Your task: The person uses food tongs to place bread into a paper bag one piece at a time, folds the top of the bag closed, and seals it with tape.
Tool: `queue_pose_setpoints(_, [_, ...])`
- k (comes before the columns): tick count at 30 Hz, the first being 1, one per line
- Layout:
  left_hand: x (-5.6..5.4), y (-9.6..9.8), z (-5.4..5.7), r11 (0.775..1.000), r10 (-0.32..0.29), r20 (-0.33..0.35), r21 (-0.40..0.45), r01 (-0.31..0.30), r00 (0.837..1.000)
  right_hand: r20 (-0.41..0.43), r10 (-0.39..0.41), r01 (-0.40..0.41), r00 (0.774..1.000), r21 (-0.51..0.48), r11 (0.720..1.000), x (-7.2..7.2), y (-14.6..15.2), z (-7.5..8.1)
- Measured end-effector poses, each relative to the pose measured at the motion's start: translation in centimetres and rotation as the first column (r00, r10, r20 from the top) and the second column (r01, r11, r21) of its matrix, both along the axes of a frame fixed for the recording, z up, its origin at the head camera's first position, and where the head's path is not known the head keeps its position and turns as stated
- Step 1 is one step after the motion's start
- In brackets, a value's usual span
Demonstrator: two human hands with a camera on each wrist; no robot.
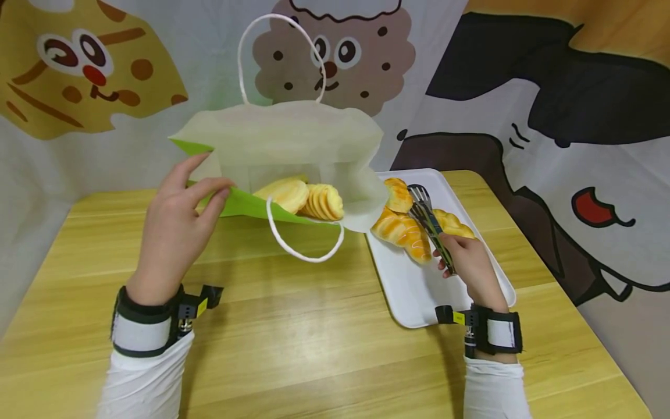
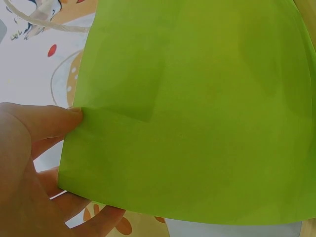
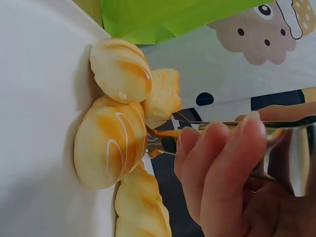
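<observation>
My left hand (image 1: pixel 178 218) pinches the rim of a green paper bag (image 1: pixel 293 131) with a pale inside and white cord handles. In the left wrist view the thumb presses the edge of the bag's green side (image 2: pixel 197 123). Inside lie an oval bread piece (image 1: pixel 287 195) and a fanned sliced bread (image 1: pixel 325 202). With my right hand (image 1: pixel 468 262) I grip metal serving tongs (image 1: pixel 433 227), their tips among the breads on a white tray (image 1: pixel 419 302). These are a glazed bread with white icing lines (image 3: pixel 111 145), a small golden bread (image 1: pixel 399 195) and a twisted bread (image 1: pixel 453 224).
The bag and tray stand side by side on a light wooden table (image 1: pixel 282 337), the bag's right side overlapping the tray's left edge in the head view. Behind them hangs a cloth printed with cartoon figures (image 1: pixel 335 58). Each wrist wears a strapped camera.
</observation>
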State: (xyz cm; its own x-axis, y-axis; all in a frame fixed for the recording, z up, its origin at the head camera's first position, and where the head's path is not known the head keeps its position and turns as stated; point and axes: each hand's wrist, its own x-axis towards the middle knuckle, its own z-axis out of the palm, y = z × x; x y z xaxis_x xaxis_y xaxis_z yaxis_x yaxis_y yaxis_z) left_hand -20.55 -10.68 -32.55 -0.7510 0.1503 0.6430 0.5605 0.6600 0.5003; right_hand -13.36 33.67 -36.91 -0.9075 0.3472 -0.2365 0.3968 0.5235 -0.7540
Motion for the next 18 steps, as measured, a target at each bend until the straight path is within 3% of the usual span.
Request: queue_pose_setpoints(18, [0.06,0.0,-0.05,1.0,0.002,-0.002,-0.002,-0.002,1.0,-0.051,-0.084,0.086,0.995,0.044,0.995,-0.4,-0.45,-0.37])
